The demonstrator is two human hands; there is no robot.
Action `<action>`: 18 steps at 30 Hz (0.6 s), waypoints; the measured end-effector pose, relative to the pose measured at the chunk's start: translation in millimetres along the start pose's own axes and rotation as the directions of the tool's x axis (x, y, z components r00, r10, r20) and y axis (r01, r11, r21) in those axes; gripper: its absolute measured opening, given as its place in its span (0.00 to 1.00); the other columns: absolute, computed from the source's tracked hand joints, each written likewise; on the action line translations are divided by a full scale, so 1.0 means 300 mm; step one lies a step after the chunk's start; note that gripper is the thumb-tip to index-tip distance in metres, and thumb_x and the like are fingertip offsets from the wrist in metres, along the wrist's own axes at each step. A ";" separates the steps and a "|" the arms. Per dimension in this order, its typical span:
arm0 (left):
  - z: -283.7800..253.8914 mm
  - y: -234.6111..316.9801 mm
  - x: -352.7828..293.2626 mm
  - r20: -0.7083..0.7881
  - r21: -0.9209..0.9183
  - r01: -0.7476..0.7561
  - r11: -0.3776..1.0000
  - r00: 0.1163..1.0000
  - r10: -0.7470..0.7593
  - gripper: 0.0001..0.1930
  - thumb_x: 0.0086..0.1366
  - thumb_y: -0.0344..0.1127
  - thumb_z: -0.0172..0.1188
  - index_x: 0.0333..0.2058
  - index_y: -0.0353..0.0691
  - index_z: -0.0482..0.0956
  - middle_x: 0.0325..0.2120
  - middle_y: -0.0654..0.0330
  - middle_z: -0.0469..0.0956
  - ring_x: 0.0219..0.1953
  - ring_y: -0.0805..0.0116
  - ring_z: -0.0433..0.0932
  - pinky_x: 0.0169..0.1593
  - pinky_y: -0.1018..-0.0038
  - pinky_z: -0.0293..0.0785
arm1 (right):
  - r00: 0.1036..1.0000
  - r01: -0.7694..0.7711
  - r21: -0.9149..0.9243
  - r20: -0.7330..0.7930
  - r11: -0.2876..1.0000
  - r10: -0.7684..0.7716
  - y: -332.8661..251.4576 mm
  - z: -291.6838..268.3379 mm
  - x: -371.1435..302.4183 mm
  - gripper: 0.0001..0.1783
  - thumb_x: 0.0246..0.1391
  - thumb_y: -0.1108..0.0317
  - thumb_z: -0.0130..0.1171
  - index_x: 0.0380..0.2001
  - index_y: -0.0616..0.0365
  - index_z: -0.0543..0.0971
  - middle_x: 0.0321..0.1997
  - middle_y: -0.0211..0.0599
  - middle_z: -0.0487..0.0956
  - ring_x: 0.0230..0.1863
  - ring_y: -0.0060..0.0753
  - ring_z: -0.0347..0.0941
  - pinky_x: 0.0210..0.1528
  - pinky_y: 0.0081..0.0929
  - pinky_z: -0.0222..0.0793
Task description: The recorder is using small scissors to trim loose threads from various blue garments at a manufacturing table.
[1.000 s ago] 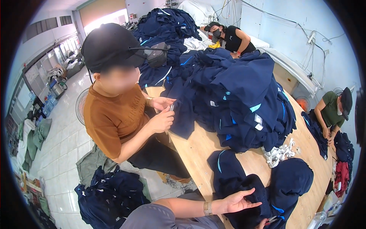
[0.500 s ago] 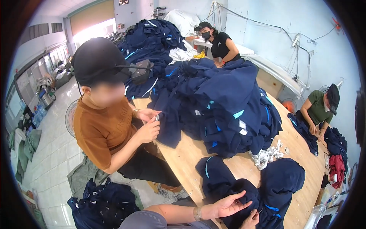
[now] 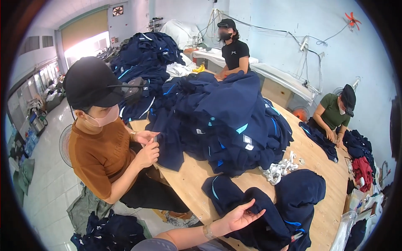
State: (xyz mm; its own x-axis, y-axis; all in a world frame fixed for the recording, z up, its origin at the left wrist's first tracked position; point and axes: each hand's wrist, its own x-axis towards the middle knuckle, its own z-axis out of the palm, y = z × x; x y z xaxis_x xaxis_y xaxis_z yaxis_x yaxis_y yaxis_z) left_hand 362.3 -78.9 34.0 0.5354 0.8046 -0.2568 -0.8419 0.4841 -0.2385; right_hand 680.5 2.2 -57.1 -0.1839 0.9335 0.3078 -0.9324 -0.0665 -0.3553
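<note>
My left hand (image 3: 243, 216) is held palm up, fingers stretched out and apart, against a navy garment (image 3: 234, 194) on the table. The garment's cloth rises in a fold behind the fingertips. At the lower edge only a sliver of my right hand (image 3: 285, 248) shows; the cloth and the picture's edge hide the rest. Just beside it, small thread snips (image 3: 296, 236) with a reddish handle and pale blades stick up over the cloth, seemingly in its grip. Another dark navy bundle (image 3: 300, 190) with bright blue trim lies to the right, touching the garment.
A tall heap of navy garments (image 3: 234, 121) covers the table's middle. White strips (image 3: 278, 168) lie at its near edge. A co-worker in brown (image 3: 100, 154) works at the left, another in black (image 3: 235, 54) at the back, a third in green (image 3: 333, 113) at the right. Dark clothes (image 3: 109, 234) lie on the floor.
The whole view has shifted, so things sit further left and the back wall shows more. My right hand has sunk mostly out of sight, and the snips have come into view. The back co-worker is more upright.
</note>
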 end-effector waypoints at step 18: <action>-0.002 -0.042 0.011 -0.057 0.110 0.049 0.993 0.997 -0.043 0.10 0.64 0.34 0.52 0.37 0.32 0.72 0.38 0.53 0.75 0.43 0.64 0.73 0.54 0.63 0.70 | 0.666 -0.639 -0.744 -0.410 -0.193 -0.624 0.349 0.134 -0.471 0.18 0.57 0.57 0.50 0.37 0.63 0.76 0.28 0.34 0.77 0.29 0.30 0.71 0.34 0.23 0.66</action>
State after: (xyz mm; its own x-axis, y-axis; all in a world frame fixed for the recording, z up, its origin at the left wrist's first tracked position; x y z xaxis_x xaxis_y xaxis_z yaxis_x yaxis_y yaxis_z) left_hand 374.6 -82.8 35.5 0.5738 0.7622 -0.2998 -0.8171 0.5577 -0.1459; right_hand 596.2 -150.8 -102.3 0.5867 0.8072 0.0647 0.5291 -0.3217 -0.7852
